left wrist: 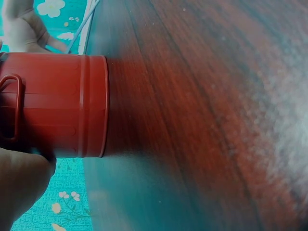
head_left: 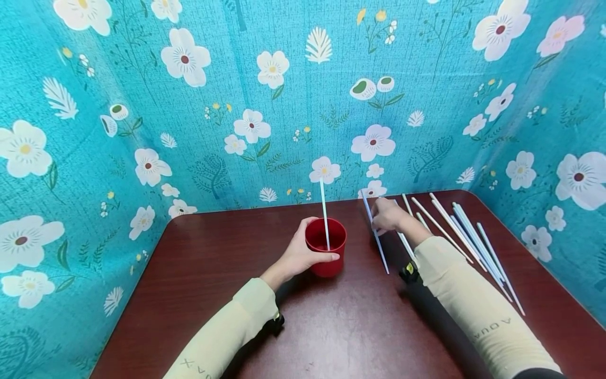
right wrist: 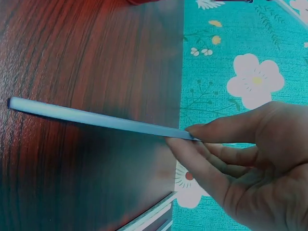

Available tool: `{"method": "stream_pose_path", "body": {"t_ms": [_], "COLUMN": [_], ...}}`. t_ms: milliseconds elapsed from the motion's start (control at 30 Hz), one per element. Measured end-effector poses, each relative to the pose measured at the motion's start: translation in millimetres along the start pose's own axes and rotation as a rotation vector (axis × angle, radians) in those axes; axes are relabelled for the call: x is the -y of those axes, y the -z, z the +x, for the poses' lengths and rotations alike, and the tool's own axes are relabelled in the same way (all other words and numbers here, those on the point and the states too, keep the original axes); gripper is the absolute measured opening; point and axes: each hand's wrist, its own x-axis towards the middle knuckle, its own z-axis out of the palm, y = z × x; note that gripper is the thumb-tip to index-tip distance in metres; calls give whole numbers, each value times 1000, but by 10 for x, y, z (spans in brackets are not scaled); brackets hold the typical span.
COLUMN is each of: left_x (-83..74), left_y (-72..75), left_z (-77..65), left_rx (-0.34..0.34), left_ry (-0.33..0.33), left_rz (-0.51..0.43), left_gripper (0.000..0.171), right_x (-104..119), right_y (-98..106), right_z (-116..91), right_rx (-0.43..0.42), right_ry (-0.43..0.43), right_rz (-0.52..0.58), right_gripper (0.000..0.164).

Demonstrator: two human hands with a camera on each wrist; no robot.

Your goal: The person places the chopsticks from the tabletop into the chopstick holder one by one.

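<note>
A small red bucket [head_left: 326, 266] stands on the table, with one pale straw [head_left: 324, 210] leaning up out of it. My left hand [head_left: 305, 250] grips the bucket from its left side, thumb across the front near the rim. A loop handle shows on the bucket's wall [left wrist: 53, 106] in the left wrist view. To the right of the bucket, my right hand [head_left: 387, 215] pinches a light blue straw [right wrist: 96, 118] between thumb and fingers. That straw slants down, its lower end close over the table.
Several loose straws, white [head_left: 442, 230] and bluish [head_left: 497, 263], lie on the right side of the dark red-brown table [head_left: 227, 252]. A blue flowered cloth [head_left: 293, 105] hangs behind the table and along both sides.
</note>
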Motion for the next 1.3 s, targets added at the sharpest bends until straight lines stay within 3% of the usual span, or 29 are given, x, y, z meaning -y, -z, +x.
{"method": "stream_pose_path", "body": {"t_ms": [167, 267, 700, 1000, 1300], "left_x": [-218, -244, 71, 81, 52], "left_y": [-9, -9, 7, 3, 4], "left_z": [-79, -93, 25, 13, 11], "left_rx": [2, 4, -1, 1, -4], "left_ry": [14, 8, 4, -17, -22], "left_rz": [-14, -25, 10, 12, 21], "left_gripper": [93, 93, 96, 93, 93], "right_x": [72, 135, 464, 730, 1064], "right_y": [-10, -4, 29, 107, 214], "right_z": [-24, -47, -149, -257, -448], "right_rx": [-64, -88, -251, -394, -469], "right_ry": [64, 111, 253, 307, 409], "right_rz": [36, 42, 5, 7, 45], "right_gripper": [25, 22, 12, 16, 16]}}
